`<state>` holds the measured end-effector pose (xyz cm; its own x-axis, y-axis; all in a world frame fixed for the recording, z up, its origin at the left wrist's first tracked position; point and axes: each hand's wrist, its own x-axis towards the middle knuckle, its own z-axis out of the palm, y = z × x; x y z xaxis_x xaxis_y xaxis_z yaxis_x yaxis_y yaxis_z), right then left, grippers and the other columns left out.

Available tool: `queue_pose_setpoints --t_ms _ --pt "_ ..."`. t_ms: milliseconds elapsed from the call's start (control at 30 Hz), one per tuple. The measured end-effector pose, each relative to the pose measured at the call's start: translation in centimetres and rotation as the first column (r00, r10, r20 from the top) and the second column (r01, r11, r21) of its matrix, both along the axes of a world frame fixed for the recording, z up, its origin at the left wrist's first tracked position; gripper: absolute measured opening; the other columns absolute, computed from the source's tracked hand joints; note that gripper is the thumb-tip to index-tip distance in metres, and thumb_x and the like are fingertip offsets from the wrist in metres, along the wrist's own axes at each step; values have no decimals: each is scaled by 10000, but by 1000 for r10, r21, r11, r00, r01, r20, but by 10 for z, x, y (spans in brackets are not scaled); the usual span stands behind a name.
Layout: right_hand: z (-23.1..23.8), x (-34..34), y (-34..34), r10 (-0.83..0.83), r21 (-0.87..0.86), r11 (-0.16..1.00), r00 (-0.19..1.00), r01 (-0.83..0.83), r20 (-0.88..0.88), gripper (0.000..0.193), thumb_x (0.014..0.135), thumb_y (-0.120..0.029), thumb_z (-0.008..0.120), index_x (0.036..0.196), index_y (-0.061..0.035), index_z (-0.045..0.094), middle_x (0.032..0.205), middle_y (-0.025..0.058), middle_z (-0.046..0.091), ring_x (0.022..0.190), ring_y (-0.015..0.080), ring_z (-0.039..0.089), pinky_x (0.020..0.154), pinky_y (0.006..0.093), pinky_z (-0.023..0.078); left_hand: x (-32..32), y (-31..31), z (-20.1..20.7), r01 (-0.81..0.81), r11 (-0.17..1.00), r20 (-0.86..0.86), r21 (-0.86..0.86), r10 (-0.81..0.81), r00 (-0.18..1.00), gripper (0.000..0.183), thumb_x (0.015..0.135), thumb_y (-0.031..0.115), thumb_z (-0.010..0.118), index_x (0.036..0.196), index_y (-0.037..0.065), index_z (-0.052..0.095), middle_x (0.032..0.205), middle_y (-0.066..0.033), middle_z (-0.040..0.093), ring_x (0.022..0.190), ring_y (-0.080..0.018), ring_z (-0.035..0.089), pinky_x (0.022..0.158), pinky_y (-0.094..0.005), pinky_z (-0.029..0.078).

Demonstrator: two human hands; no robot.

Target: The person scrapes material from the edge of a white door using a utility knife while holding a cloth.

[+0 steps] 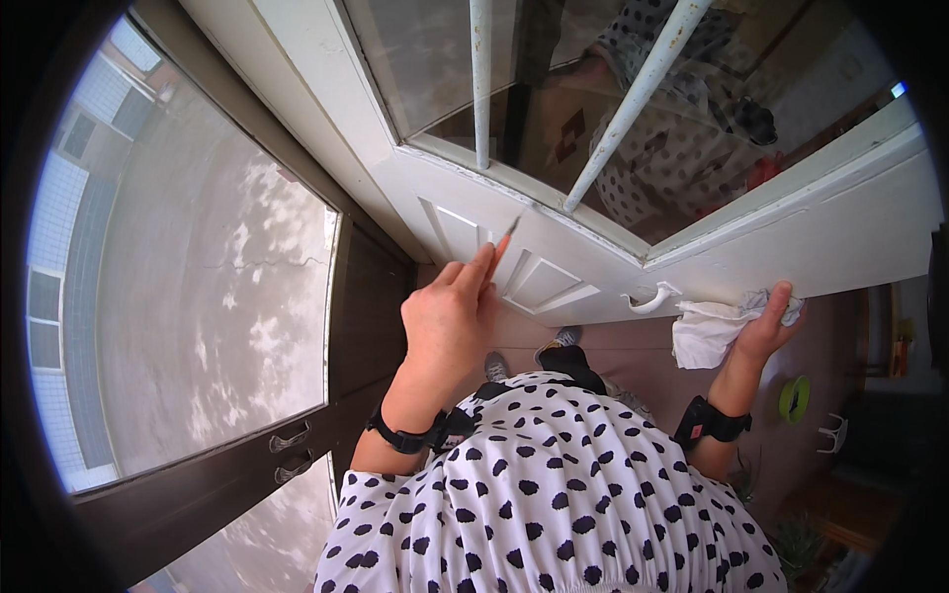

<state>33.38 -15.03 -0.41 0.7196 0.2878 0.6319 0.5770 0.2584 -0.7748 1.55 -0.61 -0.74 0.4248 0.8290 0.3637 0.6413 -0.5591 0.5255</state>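
Observation:
My left hand [447, 314] is closed around a slim orange-handled tool [505, 240] with a thin, pointed dark tip; its exact kind is too small to tell. The tip points up at the lower frame of the barred window in a white panelled door [583, 252]. I cannot tell whether it touches the paint. At the right, my right hand [763, 331] grips a crumpled white cloth [704, 334], thumb up by the door's lower edge. Left of the cloth, a white curved door handle [652, 296] sticks out.
Two pale bars [633, 104] cross the door's glass, which carries reflections. On the left stands a dark-framed window [341, 326] with metal handles [291, 438]. My shoes [560, 341] are on the reddish-brown floor. A green round object [794, 398] and a dark-leaved plant [801, 539] lie to the right.

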Motion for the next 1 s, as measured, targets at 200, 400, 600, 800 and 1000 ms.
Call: queue_pose_setpoints --t_ms 200,400,600,800,1000 --pt "-1 2 -2 24 -13 1000 999 -24 30 471 883 -298 578 1152 83 511 1094 142 565 966 202 555 861 317 430 3 1 -7 2 999 5 34 -2 1000 387 724 44 624 1108 96 624 728 -75 605 608 -268 610 540 -333 493" --pt "-1 -3 1 17 -9 1000 1000 -17 1 471 882 -322 580 1127 76 523 1067 132 570 949 204 551 849 319 429 6 -6 -8 128 991 -27 40 -127 992 388 740 73 627 1125 106 603 723 -60 587 564 -266 595 496 -353 482" --pt "-6 -4 1 30 -8 1000 999 -30 14 495 877 -310 595 1163 82 499 1095 141 559 971 204 551 860 313 432 4 -5 -10 95 995 -51 9 -95 994 376 737 43 625 1109 99 622 729 -64 596 578 -260 601 515 -331 487" --pt "-10 -3 -1 28 -2 1000 1000 -28 -9 504 877 -308 596 1176 84 490 1103 145 557 975 207 550 869 319 430 5 -9 -13 107 994 -7 11 -107 994 377 739 34 620 1109 102 622 727 -66 595 580 -260 600 517 -329 487" --pt "-10 -1 -3 27 -25 999 1000 -27 9 499 882 -308 589 1172 87 496 1109 144 559 980 206 549 871 320 429 9 -13 -14 208 978 -1 10 -208 978 385 732 44 617 1111 107 615 716 -57 589 563 -258 595 500 -336 482"
